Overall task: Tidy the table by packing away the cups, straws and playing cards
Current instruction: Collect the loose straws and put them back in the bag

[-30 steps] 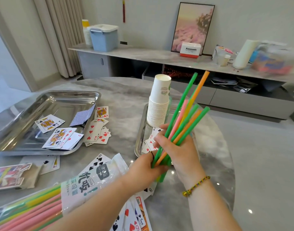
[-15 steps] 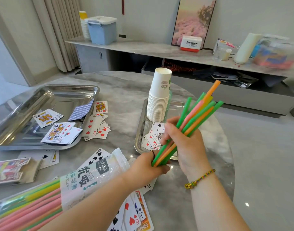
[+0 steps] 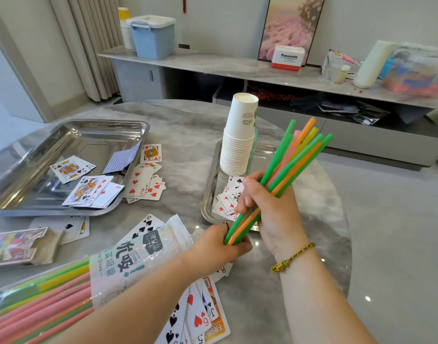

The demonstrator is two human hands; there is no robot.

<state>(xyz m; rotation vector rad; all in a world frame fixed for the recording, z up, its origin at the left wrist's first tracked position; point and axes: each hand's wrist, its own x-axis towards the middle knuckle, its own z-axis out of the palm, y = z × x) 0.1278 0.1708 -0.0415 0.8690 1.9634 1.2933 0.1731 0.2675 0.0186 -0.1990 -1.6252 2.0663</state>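
- Card box: near left edge of desk; whether any cards are in it, can't tell.
- Straw bag: near left, part full of pink/yellow/green straws, mouth pointing right twd the hands.
- Big tray: far left, a few cards in it. More cards loose on desk just right of it & under the forearms.
- Left grip: clenched round the low ends of the loose straws, just right of the bag mouth.
- Cup stack: upright in small tray, centre, w/ some cards beside it in that tray.
- Right grip: fingers wrapped round the bundle mid-length, above the small tray's near edge.
- Change vs 1 s ago: bundle stood steeper & more fanned out. Now it leans lower to the right, tips closer together.
- Meaning, prob.: bunch is being squared up before it goes in the bag. Cups look done, straws in hand, cards hardly begun.
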